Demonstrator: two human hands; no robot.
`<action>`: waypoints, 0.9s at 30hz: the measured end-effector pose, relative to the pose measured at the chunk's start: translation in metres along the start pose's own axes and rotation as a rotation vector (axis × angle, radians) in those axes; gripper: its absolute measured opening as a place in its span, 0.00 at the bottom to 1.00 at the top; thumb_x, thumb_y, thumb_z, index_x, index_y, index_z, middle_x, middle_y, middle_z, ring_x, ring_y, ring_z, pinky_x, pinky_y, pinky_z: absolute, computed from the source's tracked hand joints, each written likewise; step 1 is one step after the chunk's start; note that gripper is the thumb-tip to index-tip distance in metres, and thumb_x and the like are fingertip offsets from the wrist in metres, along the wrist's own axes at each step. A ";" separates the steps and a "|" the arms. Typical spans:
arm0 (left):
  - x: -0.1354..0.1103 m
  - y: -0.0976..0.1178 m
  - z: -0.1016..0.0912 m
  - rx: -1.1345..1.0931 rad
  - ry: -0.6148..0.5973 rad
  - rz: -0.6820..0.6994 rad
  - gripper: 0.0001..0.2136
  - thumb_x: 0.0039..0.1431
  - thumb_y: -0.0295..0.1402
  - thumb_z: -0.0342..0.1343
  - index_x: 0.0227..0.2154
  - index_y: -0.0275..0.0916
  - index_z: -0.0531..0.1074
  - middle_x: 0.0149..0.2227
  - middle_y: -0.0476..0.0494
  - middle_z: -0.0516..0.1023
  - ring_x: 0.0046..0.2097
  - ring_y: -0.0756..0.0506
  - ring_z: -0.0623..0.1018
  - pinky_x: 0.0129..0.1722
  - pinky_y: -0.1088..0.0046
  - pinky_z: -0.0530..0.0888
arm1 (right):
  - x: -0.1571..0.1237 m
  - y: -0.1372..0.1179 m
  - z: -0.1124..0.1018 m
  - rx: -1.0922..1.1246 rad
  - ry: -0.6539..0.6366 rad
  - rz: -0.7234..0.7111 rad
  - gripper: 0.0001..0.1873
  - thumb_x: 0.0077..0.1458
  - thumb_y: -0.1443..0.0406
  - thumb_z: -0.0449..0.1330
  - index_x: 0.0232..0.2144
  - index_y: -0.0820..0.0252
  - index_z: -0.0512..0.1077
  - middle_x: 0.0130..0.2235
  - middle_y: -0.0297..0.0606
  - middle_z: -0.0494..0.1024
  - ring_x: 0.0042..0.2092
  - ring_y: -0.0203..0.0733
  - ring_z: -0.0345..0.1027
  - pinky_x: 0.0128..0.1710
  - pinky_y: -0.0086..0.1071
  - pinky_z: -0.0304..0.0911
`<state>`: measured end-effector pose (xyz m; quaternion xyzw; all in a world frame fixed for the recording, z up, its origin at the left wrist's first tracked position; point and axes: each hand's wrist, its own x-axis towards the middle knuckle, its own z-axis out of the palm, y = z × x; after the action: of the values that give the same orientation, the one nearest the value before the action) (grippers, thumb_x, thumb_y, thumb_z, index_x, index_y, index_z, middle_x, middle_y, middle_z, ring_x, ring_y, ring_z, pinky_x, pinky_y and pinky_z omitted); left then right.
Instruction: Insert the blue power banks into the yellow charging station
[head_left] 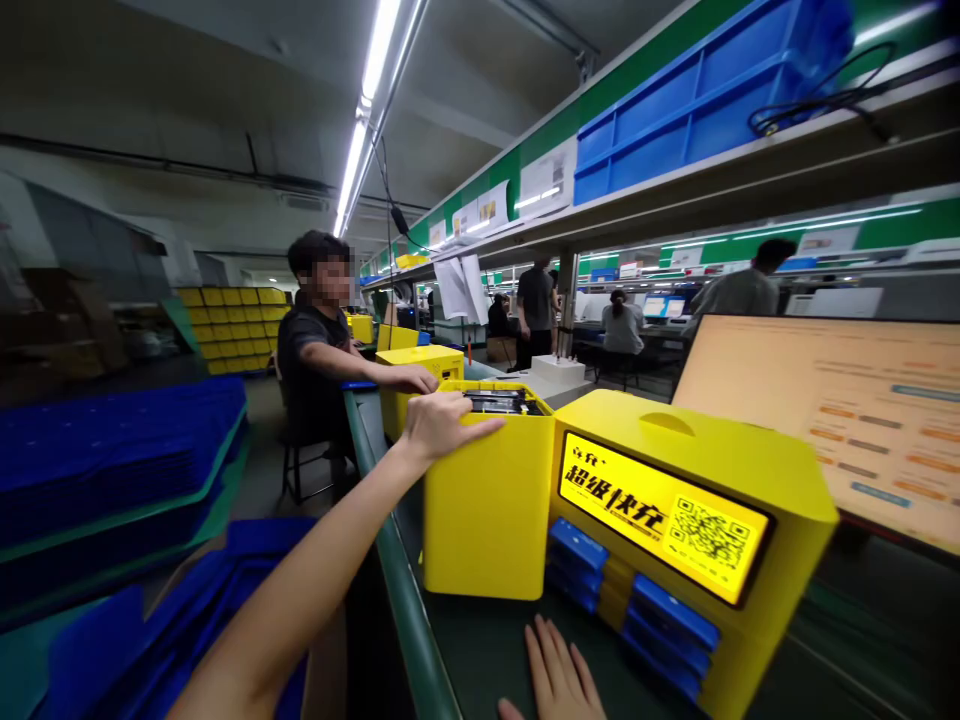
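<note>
Two hands are ours here, and we go from the left side across. Far left we see stacks of blue trays [112,450] piled beside the line, with a wall of yellow bins [232,325] further back. Next comes a co-worker [315,340] seated on a stool, one arm stretched out so that person's hand [409,378] rests against a yellow box [420,385] at their own spot on the belt.

Our left hand [442,425] reaches out on a long bare arm and lies flat over the near top edge of an open yellow housing [487,500], fingers stretched and spread, not really curled around anything, just pressing on the rim. That housing stands upright on the dark green conveyor belt [480,650], its open top showing black parts inside.

Touching it on the right sits the yellow charging station [697,500], tilted toward us, with a lit screen [664,515] showing characters and a QR code, and blue power banks [630,590] in the slots below.

Our right hand [559,675] lies palm-down and open on the belt, just in front of the station, holding nothing.

Further right a tilted monitor [847,420] glows orange, and overhead blue crates [697,100] sit on a shelf.
</note>
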<state>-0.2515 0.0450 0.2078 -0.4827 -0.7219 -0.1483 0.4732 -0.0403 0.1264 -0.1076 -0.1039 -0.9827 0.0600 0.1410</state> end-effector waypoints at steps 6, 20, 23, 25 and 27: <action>0.002 -0.042 -0.021 0.063 0.061 -0.005 0.30 0.57 0.56 0.47 0.10 0.37 0.67 0.15 0.46 0.70 0.20 0.51 0.69 0.21 0.73 0.55 | 0.005 -0.020 -0.044 0.110 -0.256 0.130 0.43 0.58 0.42 0.43 0.61 0.71 0.50 0.63 0.44 0.42 0.63 0.55 0.38 0.62 0.51 0.42; -0.038 -0.143 -0.113 0.380 0.159 -0.113 0.25 0.61 0.42 0.45 0.10 0.37 0.66 0.14 0.49 0.69 0.21 0.52 0.68 0.21 0.78 0.56 | 0.005 -0.032 -0.090 0.198 -0.398 0.194 0.40 0.59 0.46 0.41 0.63 0.69 0.44 0.64 0.42 0.38 0.65 0.49 0.32 0.64 0.46 0.35; -0.042 -0.179 -0.130 0.484 0.283 -0.283 0.23 0.59 0.39 0.42 0.09 0.38 0.59 0.12 0.47 0.61 0.19 0.50 0.59 0.20 0.75 0.53 | 0.006 -0.033 -0.092 0.218 -0.391 0.197 0.40 0.59 0.46 0.41 0.63 0.69 0.45 0.64 0.42 0.38 0.65 0.50 0.32 0.64 0.47 0.36; -0.041 -0.193 -0.137 0.561 0.382 -0.396 0.21 0.59 0.39 0.41 0.14 0.38 0.63 0.18 0.44 0.65 0.24 0.48 0.62 0.23 0.73 0.56 | 0.006 -0.032 -0.088 0.231 -0.363 0.189 0.40 0.59 0.46 0.43 0.63 0.70 0.46 0.64 0.42 0.39 0.65 0.51 0.33 0.63 0.48 0.37; -0.041 -0.189 -0.133 0.601 0.486 -0.509 0.19 0.61 0.39 0.38 0.28 0.33 0.70 0.35 0.35 0.72 0.39 0.41 0.68 0.36 0.66 0.65 | 0.005 -0.031 -0.083 0.240 -0.324 0.171 0.40 0.59 0.46 0.43 0.62 0.71 0.47 0.64 0.44 0.40 0.65 0.52 0.35 0.63 0.50 0.39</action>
<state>-0.3346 -0.1603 0.2872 -0.0828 -0.6966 -0.1526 0.6962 -0.0264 0.1043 -0.0226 -0.1585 -0.9659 0.2043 -0.0131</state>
